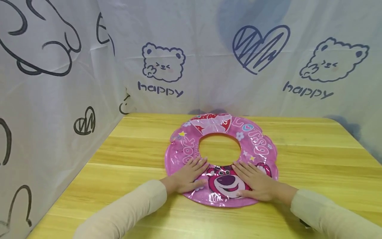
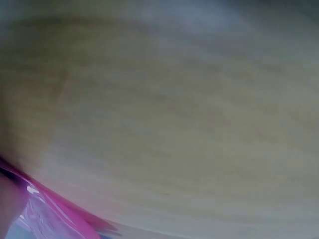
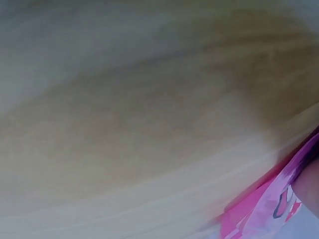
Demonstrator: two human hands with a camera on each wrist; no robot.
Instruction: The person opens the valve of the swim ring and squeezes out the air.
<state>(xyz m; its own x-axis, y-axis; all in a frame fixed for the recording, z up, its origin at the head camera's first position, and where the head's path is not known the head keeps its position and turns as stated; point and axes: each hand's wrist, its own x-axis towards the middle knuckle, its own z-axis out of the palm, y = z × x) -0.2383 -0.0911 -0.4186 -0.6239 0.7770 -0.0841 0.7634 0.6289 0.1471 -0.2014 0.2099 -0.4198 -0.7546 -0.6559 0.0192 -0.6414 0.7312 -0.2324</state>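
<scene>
A pink inflatable swim ring point(image 1: 185, 146) with a bear face, a bow and lettering lies on the wooden table, looking partly filled, with wrinkled edges. My left hand point(image 1: 189, 176) rests on its near left part, fingers straight and spread toward the hole. On the near right part, beside the bear face, my right hand point(image 1: 258, 182) lies with its fingers extended. Only a corner of the pink ring point(image 2: 65, 214) shows at the lower left of the left wrist view. The right wrist view catches the ring point(image 3: 254, 214) at lower right; both wrist views are blurred.
The table point(image 1: 128, 162) has light wood grain and reaches back to a white cloth point(image 1: 209, 76) printed with bears, hearts and the word "happy". Another printed cloth point(image 1: 56, 96) hangs along the left side. A small dark object point(image 1: 305, 224) shows under the right sleeve.
</scene>
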